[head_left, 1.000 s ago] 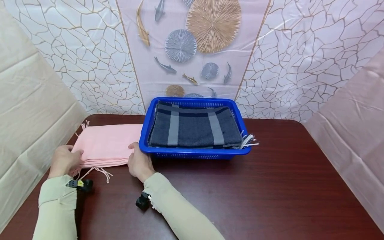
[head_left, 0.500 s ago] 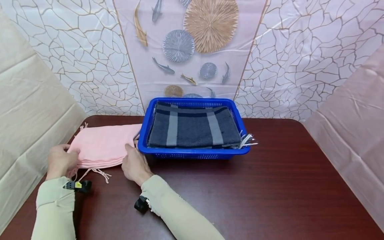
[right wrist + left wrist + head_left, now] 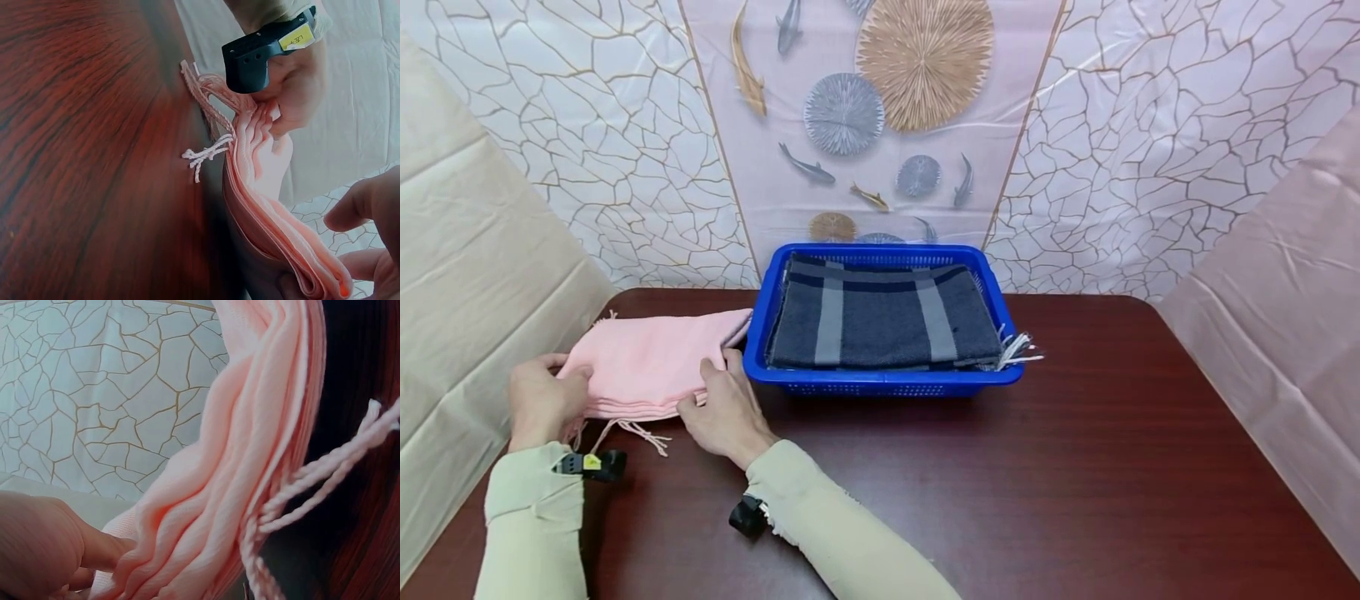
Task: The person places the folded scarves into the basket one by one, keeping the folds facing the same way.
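Both hands (image 3: pixel 542 400) grip pink scarf (image 3: pixel 647 367); fingertips hidden under folds.

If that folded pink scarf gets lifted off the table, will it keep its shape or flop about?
The folded pink fringed scarf will probably sag: its layers already bend in soft waves where the left hand and right hand grip its two ends. It looks light, being thin cloth. The loose twisted tassels would likely dangle, and the stacked folds may slide apart unless held from both ends.

Both hands (image 3: pixel 632 404) low, forward — fingers curled, gripping.
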A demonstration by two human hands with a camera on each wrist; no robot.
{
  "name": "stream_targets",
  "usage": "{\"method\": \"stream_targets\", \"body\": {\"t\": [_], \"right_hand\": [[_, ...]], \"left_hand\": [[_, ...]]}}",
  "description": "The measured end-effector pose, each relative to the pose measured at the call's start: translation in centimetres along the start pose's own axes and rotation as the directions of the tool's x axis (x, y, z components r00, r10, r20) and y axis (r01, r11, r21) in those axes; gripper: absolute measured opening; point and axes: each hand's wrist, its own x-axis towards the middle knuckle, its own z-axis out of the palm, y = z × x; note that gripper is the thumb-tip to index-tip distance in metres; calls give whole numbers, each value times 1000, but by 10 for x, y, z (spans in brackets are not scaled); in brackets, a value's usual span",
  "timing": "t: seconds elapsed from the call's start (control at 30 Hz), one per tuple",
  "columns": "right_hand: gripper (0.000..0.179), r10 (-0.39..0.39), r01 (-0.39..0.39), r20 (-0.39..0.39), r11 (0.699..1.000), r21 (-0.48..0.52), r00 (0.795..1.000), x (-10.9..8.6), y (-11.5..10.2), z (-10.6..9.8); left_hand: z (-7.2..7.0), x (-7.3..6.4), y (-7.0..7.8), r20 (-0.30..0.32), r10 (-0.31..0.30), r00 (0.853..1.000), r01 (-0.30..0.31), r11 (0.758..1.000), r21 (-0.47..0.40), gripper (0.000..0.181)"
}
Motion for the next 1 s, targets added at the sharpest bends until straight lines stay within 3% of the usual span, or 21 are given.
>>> {"method": "stream_targets", "body": {"t": [0.73, 1.0], "right_hand": [[52, -2, 1, 43, 999, 32, 999, -1, -10, -14], [52, -40, 40, 9, 997, 62, 999, 0, -11, -21]], "left_hand": [[-14, -5, 12, -84, 34, 996, -35, 999, -10, 44], [-18, -7, 16, -104, 42, 994, -44, 999, -17, 46]]}}
